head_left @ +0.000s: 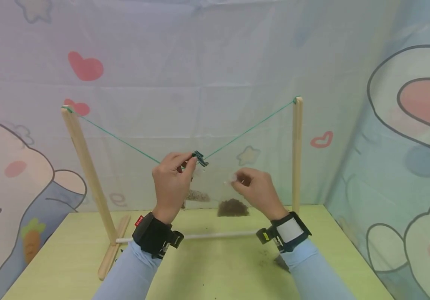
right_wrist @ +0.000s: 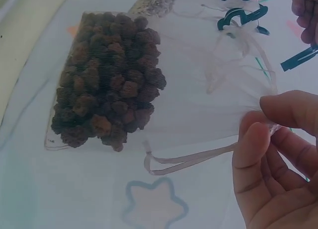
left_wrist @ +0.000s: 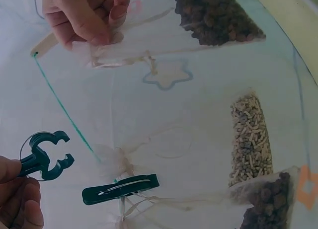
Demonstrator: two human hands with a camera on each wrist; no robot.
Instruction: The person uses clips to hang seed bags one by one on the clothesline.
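Landmark: green cord [head_left: 124, 143], strung between two wooden posts [head_left: 297, 154] on the desk [head_left: 215, 266] and sagging to a V at mid-span.

Left hand [head_left: 171, 183] is at the low point of the cord, grip closed in a pinch on a dark green clip [head_left: 199, 158]; in the left wrist view the clip's [left_wrist: 43, 157] jaws look spread. A second green clip [left_wrist: 120, 188] sits on the cord just below it, clamping a gathered sheer pouch.

Right hand [head_left: 256, 189] is just right of the cord's low point and below it, thumb and fingers pinching the top edge of a sheer mesh bag [right_wrist: 107, 80] of dark brown pellets. The bag hangs below the cord, ribbon tie loose. Another pouch of pale pellets [left_wrist: 251, 139] hangs beside it.
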